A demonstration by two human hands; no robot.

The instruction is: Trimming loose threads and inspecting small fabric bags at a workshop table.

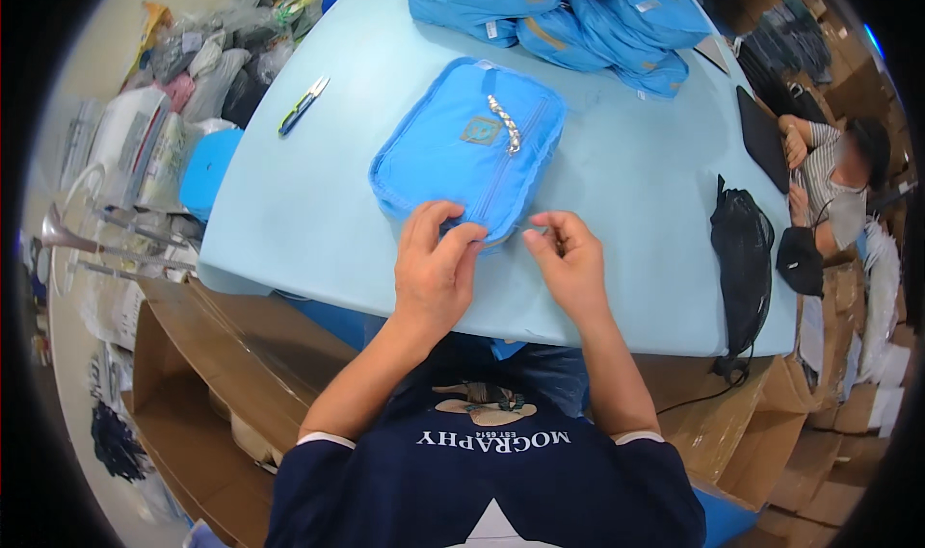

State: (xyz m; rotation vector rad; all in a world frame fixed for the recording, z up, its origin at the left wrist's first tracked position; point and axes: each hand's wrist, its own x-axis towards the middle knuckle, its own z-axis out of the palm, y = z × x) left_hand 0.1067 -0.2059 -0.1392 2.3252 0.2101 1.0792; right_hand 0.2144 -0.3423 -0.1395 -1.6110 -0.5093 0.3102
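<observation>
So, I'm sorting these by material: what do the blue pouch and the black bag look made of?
The blue pouch looks like matte woven fabric, likely nylon or polyester, with stitched seams. The black bag seems a fine mesh, limp and slightly see-through.

Navy short-sleeved T-shirt, white-edged sleeves, pale chest print, bare forearms.

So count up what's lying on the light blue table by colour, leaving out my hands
Blue: 1 flat blue fabric zip pouch under both hands, plus 1 heap of matching blue pouches, too overlapped to count singly
Black: 1 black mesh bag, 1 flat black rectangular panel
Green-handled thread snips: 1
Total: 5
</observation>
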